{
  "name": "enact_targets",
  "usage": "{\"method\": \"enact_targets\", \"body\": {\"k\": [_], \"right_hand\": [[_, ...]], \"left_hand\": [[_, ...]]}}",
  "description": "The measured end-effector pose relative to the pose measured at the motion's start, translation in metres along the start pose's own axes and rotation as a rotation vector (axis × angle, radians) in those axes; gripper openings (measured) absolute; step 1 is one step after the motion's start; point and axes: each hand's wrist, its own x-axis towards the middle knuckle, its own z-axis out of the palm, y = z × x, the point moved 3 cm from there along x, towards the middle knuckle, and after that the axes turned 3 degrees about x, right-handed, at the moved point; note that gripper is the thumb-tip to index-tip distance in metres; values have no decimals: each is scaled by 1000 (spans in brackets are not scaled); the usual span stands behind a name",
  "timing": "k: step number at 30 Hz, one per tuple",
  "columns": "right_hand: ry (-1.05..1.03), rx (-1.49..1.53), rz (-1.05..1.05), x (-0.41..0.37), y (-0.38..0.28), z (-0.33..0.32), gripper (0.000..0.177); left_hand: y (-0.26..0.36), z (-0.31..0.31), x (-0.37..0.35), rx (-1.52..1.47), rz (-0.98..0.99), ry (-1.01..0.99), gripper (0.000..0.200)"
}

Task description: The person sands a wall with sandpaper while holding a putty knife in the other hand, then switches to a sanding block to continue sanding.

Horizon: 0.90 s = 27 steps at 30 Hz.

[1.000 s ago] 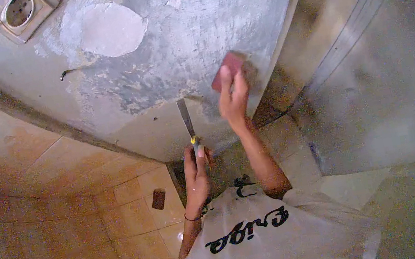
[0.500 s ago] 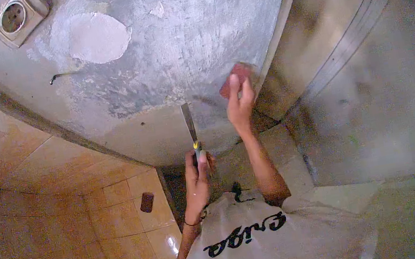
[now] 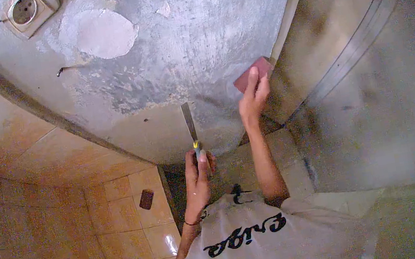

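Observation:
In my right hand [image 3: 254, 101] is a reddish-brown sanding block [image 3: 252, 74], pressed flat near the right edge of the grey wall [image 3: 193, 39]. My left hand [image 3: 196, 177] grips a putty knife [image 3: 189, 123] by its grey and yellow handle. Its narrow metal blade points up, the tip overlapping the worn lower border of the grey area. Left of centre, a smooth white filler patch [image 3: 108, 32] shows on the wall.
A socket [image 3: 24, 10] sits at the upper left, and a short wire end [image 3: 60, 72] sticks out below it. Orange tiles [image 3: 124, 218] line the lower left, with a small dark brown block [image 3: 146, 199] on them. A pale panel [image 3: 358, 122] stands at the right.
My right hand has moved the sanding block a little to the right, toward the wall's edge. My left hand holds the putty knife almost still. The view has shifted slightly.

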Motion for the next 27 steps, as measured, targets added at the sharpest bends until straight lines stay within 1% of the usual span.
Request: {"method": "enact_targets", "body": {"k": [2,3,5,6,8,9,10,12,13,15,18,19,20,22,23,24,26,27], "right_hand": [[-147,-36,-47,-8,-10,7,44],[-145,-37,-48,-12,-5,8,44],[-281,-26,-109,-25,14,14,46],[-277,-26,-107,-25,17,12,46],[-138,-62,67,-15,28,-4,44],[-32,-44,44,-8,26,-6,46],[-38,-41,43,-5,26,-2,46],[47,-36,93,-4,24,2,47],[45,-34,95,-12,21,7,47],[-115,-46,-4,-34,11,22,49],[-100,-100,-55,-40,21,17,49],[-104,58,81,-33,28,13,52],[-100,60,78,-25,31,12,52],[93,-36,126,-10,32,5,52],[143,-27,42,-6,34,9,54],[150,-32,40,-7,32,8,54],[-72,-9,73,-12,29,11,56],[-48,10,-6,-15,25,9,52]], "left_hand": [[0,-1,0,5,10,9,31],[1,-2,1,15,21,16,31],[5,-6,2,21,-1,-24,31],[6,-9,2,27,-22,-59,32],[7,-15,2,33,8,-51,32],[7,-18,2,34,36,-40,31],[7,-21,2,31,37,-35,31],[4,-27,1,27,16,-14,29],[1,-30,1,29,16,-11,29],[-4,-36,3,88,59,-20,29],[-2,-40,-1,22,1,-23,31],[-4,-44,-2,27,1,-26,31],[-5,-47,-1,18,10,-36,31],[-7,-50,-2,5,13,-54,32],[-8,-50,-3,2,-10,-48,31],[-8,-49,-2,1,-30,-43,31],[-17,-50,0,3,-3,-65,32],[-19,-50,1,3,22,-77,32]]}}
